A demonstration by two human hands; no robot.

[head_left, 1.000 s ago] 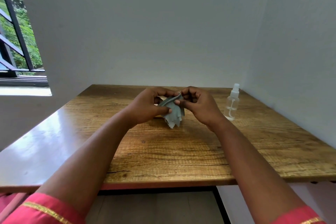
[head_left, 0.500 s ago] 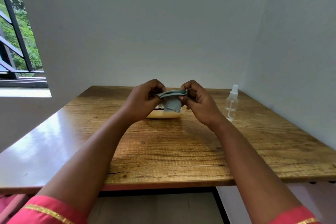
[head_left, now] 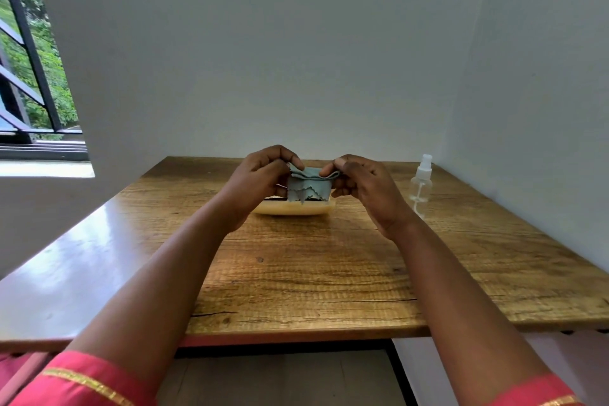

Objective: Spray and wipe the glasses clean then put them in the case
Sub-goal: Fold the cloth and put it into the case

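Note:
A grey-green cleaning cloth [head_left: 309, 186] is folded and held up above the middle of the table. My left hand [head_left: 260, 180] pinches its left end and my right hand [head_left: 362, 184] pinches its right end. Its zigzag edge hangs down between them. Below and behind the cloth lies a cream glasses case [head_left: 293, 208] on the wooden table [head_left: 329, 273], with something dark showing in it. I cannot make out the glasses themselves. A clear spray bottle [head_left: 421, 183] with a white nozzle stands upright to the right of my right hand.
White walls close off the table at the back and on the right. A window with dark bars [head_left: 23, 76] is at the far left. The table's front edge [head_left: 329, 336] is near me, with floor below.
Both hands have lifted the cloth higher and drawn it out flat between them. The cream case, hidden a second ago, now shows beneath the cloth.

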